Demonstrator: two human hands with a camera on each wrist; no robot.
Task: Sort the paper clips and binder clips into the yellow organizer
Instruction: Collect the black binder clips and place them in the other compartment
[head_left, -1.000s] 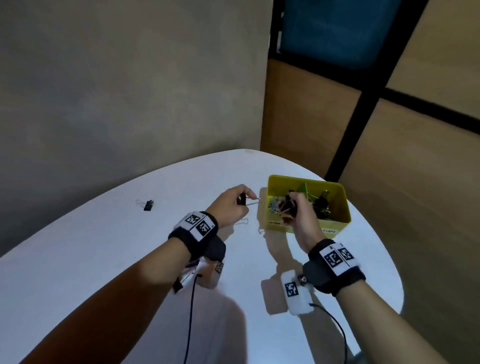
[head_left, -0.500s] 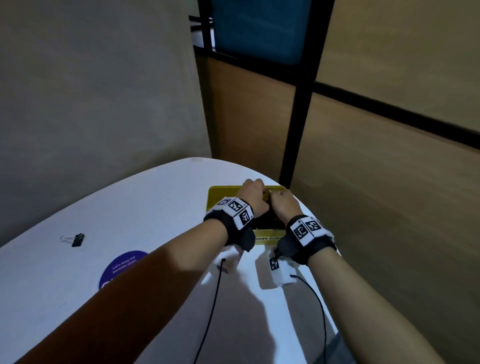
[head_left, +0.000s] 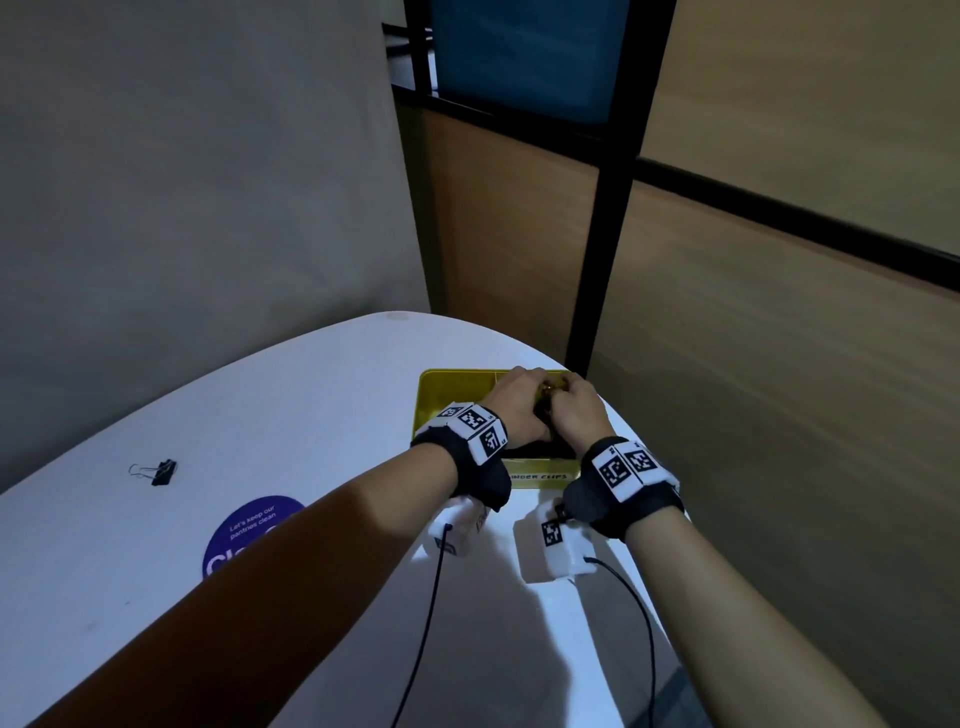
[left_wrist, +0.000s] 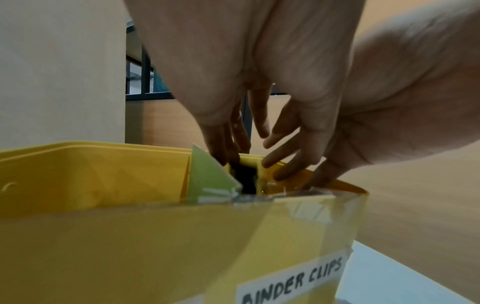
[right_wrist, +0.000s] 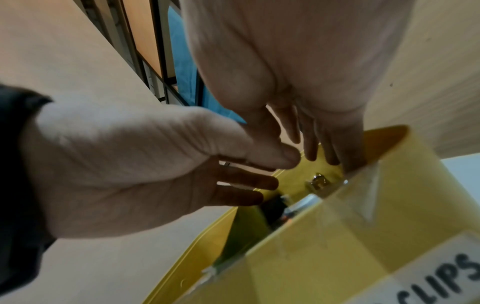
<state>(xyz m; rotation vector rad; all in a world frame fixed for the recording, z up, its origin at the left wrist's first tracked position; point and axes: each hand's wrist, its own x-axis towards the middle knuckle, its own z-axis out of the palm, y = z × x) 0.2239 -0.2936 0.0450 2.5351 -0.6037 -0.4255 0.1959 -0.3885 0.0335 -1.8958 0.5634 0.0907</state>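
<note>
Organizer (head_left: 451, 400) — binder clips (right_wrist: 318, 182) inside, both hands' fingers dipping in.

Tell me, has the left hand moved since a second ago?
Yes. The left hand was over the white table beside the yellow plastic organizer; now it reaches into the organizer, next to the right hand.

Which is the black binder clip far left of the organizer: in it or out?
Out. The black binder clip lies on the white table, well apart from the yellow organizer.

White rounded table (head_left: 291, 415), grey wall (head_left: 182, 182), wood-panelled partition (head_left: 779, 364), dim light
</note>
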